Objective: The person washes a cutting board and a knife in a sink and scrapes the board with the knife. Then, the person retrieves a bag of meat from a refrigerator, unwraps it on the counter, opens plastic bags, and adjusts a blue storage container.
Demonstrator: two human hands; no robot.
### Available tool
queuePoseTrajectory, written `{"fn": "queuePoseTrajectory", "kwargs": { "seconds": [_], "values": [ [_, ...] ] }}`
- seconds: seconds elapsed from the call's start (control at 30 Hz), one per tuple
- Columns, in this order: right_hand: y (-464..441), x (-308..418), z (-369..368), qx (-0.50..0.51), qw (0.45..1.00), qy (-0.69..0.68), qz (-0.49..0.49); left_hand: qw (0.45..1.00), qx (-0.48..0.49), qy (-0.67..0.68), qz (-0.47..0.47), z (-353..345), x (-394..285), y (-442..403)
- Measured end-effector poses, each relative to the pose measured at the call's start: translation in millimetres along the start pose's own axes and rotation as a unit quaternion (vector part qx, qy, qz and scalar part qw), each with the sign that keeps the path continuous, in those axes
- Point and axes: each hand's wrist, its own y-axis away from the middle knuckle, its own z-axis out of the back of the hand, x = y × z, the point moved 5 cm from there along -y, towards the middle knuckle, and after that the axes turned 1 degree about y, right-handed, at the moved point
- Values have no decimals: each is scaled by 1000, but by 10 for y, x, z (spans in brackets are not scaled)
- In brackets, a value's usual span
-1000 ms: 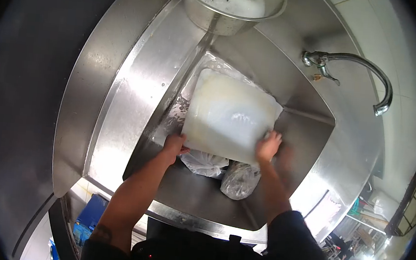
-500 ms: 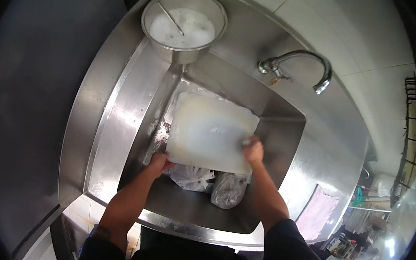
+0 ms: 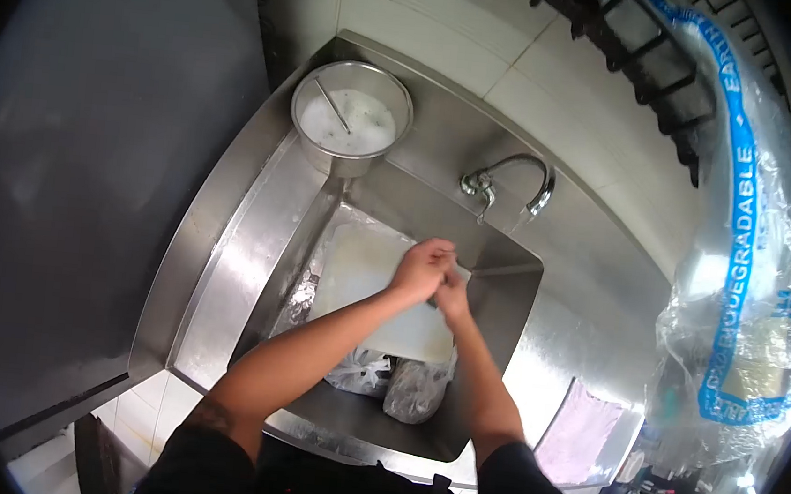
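Note:
My left hand [image 3: 422, 268] and my right hand [image 3: 450, 297] are pressed together above the right part of a white cutting board [image 3: 359, 286]. The fingers of both are curled; what lies between them, if anything, is hidden. The board lies tilted in a steel sink [image 3: 508, 304], its lower edge over two plastic-wrapped bundles, a white bag [image 3: 361, 373] and a clear-wrapped one [image 3: 415, 395]. Behind my hands is the curved tap [image 3: 515, 168], with a faint streak like water under its spout.
A steel pot [image 3: 350, 116] of foamy liquid with a metal handle sticking out stands at the sink's back left corner. A pink cloth [image 3: 579, 432] lies on the right ledge. Clear plastic with blue lettering [image 3: 739, 249] hangs at the right, by a black rack [image 3: 657, 53].
My left hand has let go of the board's lower left edge and joined my right hand, which has lifted off the surface. The tap lever now points down. The view has shifted.

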Motion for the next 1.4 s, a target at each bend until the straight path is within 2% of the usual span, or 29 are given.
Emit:
{"fn": "queuePoseTrajectory", "kwargs": {
  "seconds": [0.03,0.1,0.13,0.17,0.23,0.27,0.33,0.37,0.4,0.43,0.47,0.5,0.53,0.57,0.63,0.73,0.83,0.87,0.9,0.93,0.97,1.0,1.07,1.13,1.2,1.27,1.33,1.37,1.4],
  "values": [
    [85,118,-76,4,1000,3,6,1000,3,-20,2,-151,-142,-85],
    [311,209,-146,-20,972,-119,-202,1000,10,-6,18,-400,-203,-315],
    [290,205,-173,-21,973,-117,-199,999,21,5,38,-483,-217,-369],
    [236,215,-185,-50,965,-190,-172,999,22,5,35,-538,-237,-384],
    [58,176,-204,-97,931,-328,-130,981,-1,-194,22,-547,-509,-329],
    [8,152,-194,-93,930,-332,-128,980,-5,-198,21,-500,-562,-296],
    [-85,288,-244,-2,866,-487,-109,935,-31,-354,-15,-320,-536,-218],
    [-68,395,-260,5,864,-493,-106,904,-108,-395,-122,-120,-423,-152],
    [13,484,-252,-24,856,-490,-164,856,-182,-428,-227,80,-262,-39],
    [102,544,-243,-55,844,-484,-223,893,-174,-408,-84,245,13,31],
    [138,633,-262,-52,843,-485,-225,910,-161,-376,64,383,250,118],
    [166,704,-319,-24,847,-477,-233,910,-163,-375,68,506,277,169],
    [180,703,-359,3,851,-466,-243,950,-125,-268,104,582,357,232],
    [86,553,-349,-17,890,-401,-218,975,-85,-155,136,602,429,280],
    [24,488,-249,-1,900,-378,-216,955,-144,-257,-10,664,-95,372],
    [-80,505,-175,51,916,-349,-191,902,-236,-230,-278,798,-1139,412],
    [-61,626,-179,103,887,-382,-237,881,-283,-205,-318,1088,-1966,264],
    [-112,688,-173,87,851,-458,-242,872,-291,-197,-341,1198,-2134,173],
    [-151,704,-167,69,807,-532,-247,871,-296,-199,-340,1286,-2146,115],
    [-199,671,-150,73,807,-532,-247,837,-322,-281,-342,1343,-2178,85],
    [-237,606,-135,70,766,-578,-273,797,-343,-361,-341,1372,-2184,64],
    [-256,532,-114,64,722,-621,-298,797,-343,-363,-340,1403,-2118,123],
    [-263,448,-25,70,727,-623,-280,763,-263,-423,-412,1250,-1871,427],
    [-228,366,50,79,698,-665,-253,935,-147,-241,-214,1154,-958,551],
    [-188,433,79,64,697,-669,-251,997,-79,-9,-6,862,-96,575],
    [-145,748,89,53,701,-669,-242,985,-83,152,-17,351,197,430],
    [-70,1075,168,-64,760,-616,-199,935,-136,280,168,-42,-43,339],
    [-84,1081,222,-64,763,-613,-195,935,-133,285,165,-194,-108,240],
    [-118,1129,278,-30,761,-635,-130,900,-121,384,169,-350,-160,134]
  ]
}}
